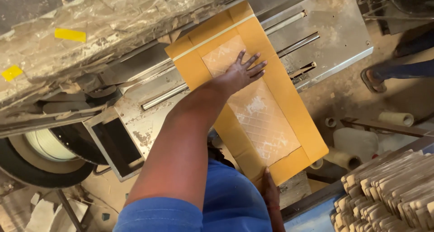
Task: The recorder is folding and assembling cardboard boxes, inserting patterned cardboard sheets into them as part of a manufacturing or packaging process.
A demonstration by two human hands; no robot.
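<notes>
- Left hand (242, 73) flat, fingers spread, palm pressing on card (251, 92).
- Card: long brown rectangle w/ a whitish, diamond-textured panel down the middle, lying tilted across the machine (334, 37).
- Right hand (270, 187) at card's near edge, touching; mostly hidden, can't tell if gripping.
- Machine: scuffed grey metal plate w/ shiny steel rods.
- Stack (393, 187) of folded card pieces lower right.

A workshop: a big dirty metal machine (325, 37), a dirt floor (348, 96), and stacks of folded cardboard (393, 187).
</notes>
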